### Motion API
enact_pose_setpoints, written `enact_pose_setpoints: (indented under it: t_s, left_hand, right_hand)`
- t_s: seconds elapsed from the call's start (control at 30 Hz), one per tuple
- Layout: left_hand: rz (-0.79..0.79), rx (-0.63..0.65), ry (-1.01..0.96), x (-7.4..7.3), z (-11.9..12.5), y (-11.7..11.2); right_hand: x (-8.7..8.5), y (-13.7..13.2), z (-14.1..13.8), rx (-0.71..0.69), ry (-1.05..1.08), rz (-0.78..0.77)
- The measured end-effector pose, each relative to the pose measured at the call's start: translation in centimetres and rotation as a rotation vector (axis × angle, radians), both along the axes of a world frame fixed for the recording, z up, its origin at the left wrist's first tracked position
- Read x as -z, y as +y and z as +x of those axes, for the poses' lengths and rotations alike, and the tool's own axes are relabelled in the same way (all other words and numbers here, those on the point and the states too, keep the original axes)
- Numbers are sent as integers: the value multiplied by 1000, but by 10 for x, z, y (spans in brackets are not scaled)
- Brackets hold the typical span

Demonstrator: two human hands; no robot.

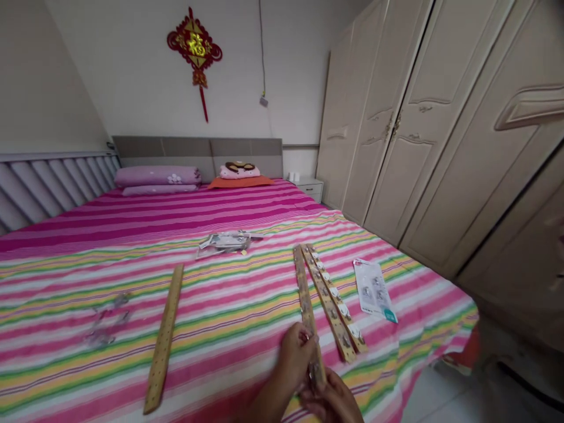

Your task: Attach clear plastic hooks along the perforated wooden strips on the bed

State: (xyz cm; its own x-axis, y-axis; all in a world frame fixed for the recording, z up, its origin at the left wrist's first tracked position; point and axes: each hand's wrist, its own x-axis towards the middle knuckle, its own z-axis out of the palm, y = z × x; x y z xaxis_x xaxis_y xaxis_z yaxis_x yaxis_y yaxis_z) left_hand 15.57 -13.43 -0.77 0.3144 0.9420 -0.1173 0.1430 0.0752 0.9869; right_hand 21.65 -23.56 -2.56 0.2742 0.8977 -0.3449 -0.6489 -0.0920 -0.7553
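Observation:
My left hand (pixel 296 354) and my right hand (pixel 332 399) meet low in the middle of the view, on the near end of a wooden strip (pixel 306 305) that lies on the striped bedsheet (pixel 220 294). The left fingers curl over the strip's edge. The right hand grips its near end, where a small metal piece shows between the fingers. Just to the right lie two more wooden strips (pixel 333 302) with metal hooks fitted along them. A bare wooden strip with holes (pixel 164 339) lies further left.
A white blister card (pixel 373 289) lies right of the strips. A clear packet of metal parts (pixel 225 241) sits mid-bed, and loose clear wrappers (pixel 108 320) lie at the left. Pillows (pixel 157 175) are at the headboard. Wardrobe doors (pixel 423 129) stand along the right.

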Motion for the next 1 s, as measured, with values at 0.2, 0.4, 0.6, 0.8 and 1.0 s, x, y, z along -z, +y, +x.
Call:
enact_pose_setpoints:
  t_s: [0.2,0.4,0.6,0.8,1.0]
  left_hand:
    - [-180,6,-192,-9,-26,-5]
    - [-9,-167,-269,-41,-68,-23]
    - [257,-606,-129,-69,-136,11]
    - [398,-785,-103,-88,-240,62]
    - [389,-737,125,-82,-336,103]
  right_hand:
    - [-13,20,-12,-68,-175,-90]
    - [-17,44,-55,25,-623,90]
    - [-55,102,-137,-112,-594,284]
    - [-89,143,-209,-391,-549,463]
    - [-77,153,-237,-499,-627,487]
